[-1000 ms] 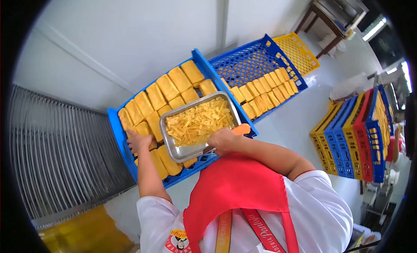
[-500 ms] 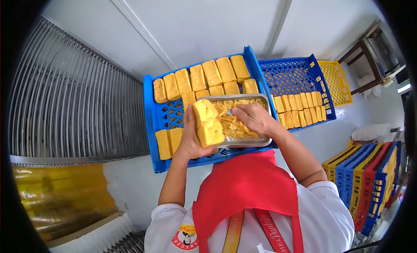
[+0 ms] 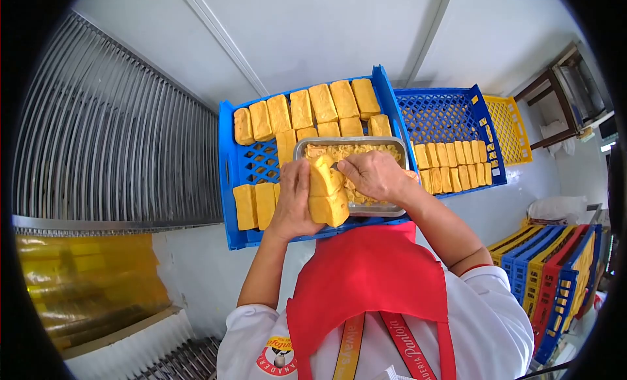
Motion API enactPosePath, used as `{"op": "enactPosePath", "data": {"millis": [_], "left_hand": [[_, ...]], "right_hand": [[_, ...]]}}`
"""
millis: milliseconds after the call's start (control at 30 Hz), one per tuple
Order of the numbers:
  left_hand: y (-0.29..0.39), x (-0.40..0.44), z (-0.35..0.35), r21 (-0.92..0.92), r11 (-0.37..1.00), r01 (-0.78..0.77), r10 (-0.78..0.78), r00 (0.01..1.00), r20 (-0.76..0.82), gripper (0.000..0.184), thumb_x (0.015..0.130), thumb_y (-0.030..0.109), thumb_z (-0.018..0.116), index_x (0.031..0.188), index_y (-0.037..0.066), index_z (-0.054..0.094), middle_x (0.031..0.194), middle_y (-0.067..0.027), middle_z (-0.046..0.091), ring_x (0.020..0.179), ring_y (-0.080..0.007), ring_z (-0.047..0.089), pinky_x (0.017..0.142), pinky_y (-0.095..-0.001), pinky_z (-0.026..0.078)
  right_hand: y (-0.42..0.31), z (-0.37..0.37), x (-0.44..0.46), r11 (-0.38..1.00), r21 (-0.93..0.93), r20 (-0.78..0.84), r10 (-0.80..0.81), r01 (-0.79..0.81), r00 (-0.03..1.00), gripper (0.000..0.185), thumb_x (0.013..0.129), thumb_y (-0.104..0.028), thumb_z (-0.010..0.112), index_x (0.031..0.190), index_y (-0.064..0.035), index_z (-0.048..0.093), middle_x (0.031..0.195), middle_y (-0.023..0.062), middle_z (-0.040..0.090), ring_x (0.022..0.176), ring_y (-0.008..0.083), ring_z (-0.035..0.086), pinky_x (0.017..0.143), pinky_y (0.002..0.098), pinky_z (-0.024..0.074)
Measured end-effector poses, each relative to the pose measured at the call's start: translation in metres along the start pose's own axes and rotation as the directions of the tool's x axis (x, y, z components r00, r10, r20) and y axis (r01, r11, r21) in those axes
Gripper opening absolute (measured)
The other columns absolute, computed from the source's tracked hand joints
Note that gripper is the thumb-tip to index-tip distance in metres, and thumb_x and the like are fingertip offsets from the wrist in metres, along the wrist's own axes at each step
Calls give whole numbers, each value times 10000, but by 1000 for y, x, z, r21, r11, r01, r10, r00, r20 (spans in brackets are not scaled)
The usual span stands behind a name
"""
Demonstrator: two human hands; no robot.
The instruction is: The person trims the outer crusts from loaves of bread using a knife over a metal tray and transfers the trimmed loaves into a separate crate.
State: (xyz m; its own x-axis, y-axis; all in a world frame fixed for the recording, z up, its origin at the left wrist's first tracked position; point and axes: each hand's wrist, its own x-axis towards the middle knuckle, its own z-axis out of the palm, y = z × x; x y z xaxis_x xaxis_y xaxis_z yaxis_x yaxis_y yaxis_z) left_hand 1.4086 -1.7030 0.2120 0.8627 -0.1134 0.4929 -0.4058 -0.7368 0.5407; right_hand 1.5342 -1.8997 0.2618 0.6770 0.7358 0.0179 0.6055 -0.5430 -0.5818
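Observation:
My left hand [image 3: 291, 205] is wrapped round a yellow bread loaf [image 3: 328, 200] with a dent across its middle, tilted over the left end of a metal tray [image 3: 299, 147]. My right hand [image 3: 375, 176] is closed on a small tool [image 3: 335, 165]; just its thin tip shows, at the upper right side of the loaf, and the rest is hidden by the fingers. Yellow shreds [image 3: 356, 149] fill the tray, partly covered by my right hand. Beneath the tray is a blue crate [image 3: 228, 177] with rows of similar loaves [image 3: 301, 110].
A second blue crate [image 3: 434, 109] with smaller loaves [image 3: 450, 155] stands to the right, then a yellow crate [image 3: 506, 128]. Metal racking [image 3: 117, 138] rises at the left. Stacked coloured crates [image 3: 548, 275] stand at the lower right, and a white wall [image 3: 326, 27] is behind.
My right hand has brought the tool from the shreds to the loaf's side. The loaf in my left hand has shifted slightly right and turned more upright.

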Motion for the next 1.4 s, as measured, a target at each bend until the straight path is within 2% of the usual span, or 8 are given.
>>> {"op": "enactPosePath", "data": {"millis": [300, 367, 467, 600, 667, 867, 1167, 1400], "left_hand": [[0, 9, 3, 101, 989, -107, 113, 992, -56, 1229, 534, 244, 852, 1544, 48, 179, 1387, -227, 371, 1246, -451, 409, 1064, -613, 280], [-2, 10, 2, 108, 986, -128, 135, 989, -64, 1230, 532, 242, 852, 1543, 45, 180, 1384, -225, 372, 1233, -454, 415, 1055, -608, 291], [-7, 6, 4, 122, 986, -117, 128, 988, -85, 1244, 539, 237, 853, 1543, 28, 149, 1389, -236, 361, 1243, -467, 398, 1060, -592, 301], [-14, -3, 15, 151, 987, 50, -24, 986, -165, 1273, 553, 246, 854, 1543, 6, 89, 1408, -266, 334, 1282, -475, 360, 1078, -588, 299], [-11, -2, 20, 161, 984, 77, -48, 983, -179, 1280, 559, 251, 853, 1542, 2, 74, 1419, -278, 322, 1298, -479, 345, 1085, -585, 300], [-5, -1, 20, -30, 998, 64, -65, 997, -38, 1346, 517, 282, 874, 1537, -42, 58, 1499, -310, 248, 1370, -501, 276, 1142, -543, 274], [3, 7, 20, -166, 972, 164, -153, 985, 77, 1364, 507, 281, 873, 1540, -41, 43, 1492, -305, 246, 1381, -497, 266, 1164, -511, 250], [2, 8, 22, 83, 996, 30, -26, 999, -47, 1305, 552, 319, 886, 1545, 7, 100, 1414, -295, 317, 1296, -496, 348, 1094, -559, 299]], "right_hand": [[0, 4, -3, 969, 219, 150, 84, -115, 985, 630, 974, -546, 471, 753, 6, 678, 728, 232, 664, 732, 399, 662, 717, 485, 514], [7, 6, 0, 745, 555, 340, 204, -371, 918, 567, 961, -489, 562, 633, -26, 592, 528, 97, 543, 461, 211, 522, 447, 357, 395], [20, 10, 0, 357, 816, 390, 241, -455, 889, 544, 948, -478, 584, 609, -52, 568, 518, 7, 456, 441, 102, 409, 398, 287, 309], [28, 27, -8, 770, 581, 113, 244, -263, 963, 481, 976, -457, 548, 763, -28, 591, 621, 11, 498, 502, 108, 437, 464, 273, 365], [15, 18, -12, 707, 627, 232, 232, -327, 945, 457, 1002, -434, 506, 843, -16, 602, 679, 29, 536, 585, 128, 499, 537, 296, 421], [19, 23, -13, 965, 249, -114, -51, 79, 992, 464, 1015, -410, 470, 849, 6, 594, 747, 233, 595, 749, 436, 589, 686, 474, 469], [16, 11, -14, 974, 159, 35, -171, 164, 985, 717, 951, -635, 440, 757, 34, 612, 773, 280, 623, 781, 465, 618, 709, 525, 487], [16, 19, -14, 982, 111, 18, -155, 152, 988, 777, 925, -675, 449, 646, 29, 619, 682, 256, 607, 694, 458, 613, 663, 529, 484]]}}
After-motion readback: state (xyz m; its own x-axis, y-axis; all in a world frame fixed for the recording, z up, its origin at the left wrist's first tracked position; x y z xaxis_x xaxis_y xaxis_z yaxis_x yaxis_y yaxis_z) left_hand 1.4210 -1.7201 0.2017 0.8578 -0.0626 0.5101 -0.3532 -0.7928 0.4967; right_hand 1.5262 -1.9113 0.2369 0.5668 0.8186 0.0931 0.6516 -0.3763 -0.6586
